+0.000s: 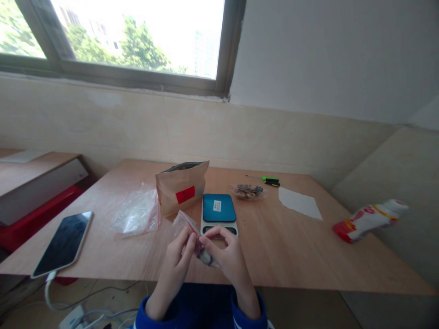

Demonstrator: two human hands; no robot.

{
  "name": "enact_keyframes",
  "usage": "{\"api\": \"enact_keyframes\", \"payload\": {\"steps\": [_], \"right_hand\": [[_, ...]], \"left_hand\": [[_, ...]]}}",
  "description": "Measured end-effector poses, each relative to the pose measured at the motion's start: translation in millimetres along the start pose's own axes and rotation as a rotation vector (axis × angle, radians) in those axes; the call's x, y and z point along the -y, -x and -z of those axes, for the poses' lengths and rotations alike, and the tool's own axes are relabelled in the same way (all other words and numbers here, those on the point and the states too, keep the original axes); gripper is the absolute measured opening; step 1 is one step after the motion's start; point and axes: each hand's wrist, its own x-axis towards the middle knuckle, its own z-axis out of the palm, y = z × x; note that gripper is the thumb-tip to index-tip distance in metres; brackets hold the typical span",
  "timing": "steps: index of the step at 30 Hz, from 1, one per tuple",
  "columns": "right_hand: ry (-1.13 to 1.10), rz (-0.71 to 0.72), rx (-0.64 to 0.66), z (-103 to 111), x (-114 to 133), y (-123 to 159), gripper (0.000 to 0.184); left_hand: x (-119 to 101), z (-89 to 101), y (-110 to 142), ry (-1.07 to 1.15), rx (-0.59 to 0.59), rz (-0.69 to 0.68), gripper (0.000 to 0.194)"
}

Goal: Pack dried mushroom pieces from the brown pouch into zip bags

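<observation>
Both of my hands pinch the red zip strip of a small clear zip bag [206, 258] near the table's front edge. My left hand [178, 253] grips the strip on one side, and my right hand [224, 253] closes on it close by. Something pale sits in the bag's lower part, too blurred to name. Just beyond my hands lies a kitchen scale [219, 208] with a blue top, its display partly behind my right fingers. Behind it to the left stands an open brown paper pouch [181, 187] with a red label.
Clear zip bags [137, 212] lie on the left, near a phone [63, 244] on a cable. Right of the scale sits a filled clear bag [248, 192], with screwdrivers [270, 181] behind it. White paper [300, 203] and a red-and-white bottle [366, 221] are farther right.
</observation>
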Motion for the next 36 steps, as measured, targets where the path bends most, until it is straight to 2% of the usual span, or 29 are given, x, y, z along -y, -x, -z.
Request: {"api": "enact_keyframes", "payload": {"steps": [6, 10, 14, 16, 20, 22, 25, 29, 32, 36], "right_hand": [[0.108, 0.052, -0.017, 4, 0, 0, 0.011], [0.197, 0.082, -0.062, 2, -2, 1, 0.011], [0.205, 0.082, -0.369, 16, -15, -3, 0.015], [0.168, 0.077, -0.440, 28, -19, -4, 0.018], [0.021, 0.070, -0.403, 39, -13, -1, 0.024], [-0.092, 0.046, -0.424, 35, -5, 1, 0.027], [-0.295, 0.011, -0.470, 27, 3, 1, 0.032], [-0.503, -0.032, -0.473, 21, 4, -2, 0.037], [-0.544, -0.088, -0.427, 23, -1, -5, 0.036], [-0.426, -0.075, -0.443, 30, -12, -9, 0.039]], "left_hand": [[-7, 2.3, -1, -0.190, 0.035, -0.124, 0.021], [-6, 6.5, -3, -0.300, 0.010, -0.194, 0.022], [-6, 17.3, -1, -0.339, 0.028, -0.172, 0.025], [-6, 22.5, 1, -0.325, 0.037, -0.122, 0.028], [-1, 23.8, 0, -0.156, 0.127, 0.005, 0.035], [7, 20.2, -2, -0.063, 0.137, 0.073, 0.042], [22, 14.1, -3, -0.038, 0.098, 0.216, 0.049], [31, 6.6, -2, 0.077, 0.211, 0.299, 0.044], [30, -3.4, 0, 0.300, 0.196, 0.348, 0.057], [34, -18.9, 5, 0.541, 0.165, 0.438, 0.062]]}}
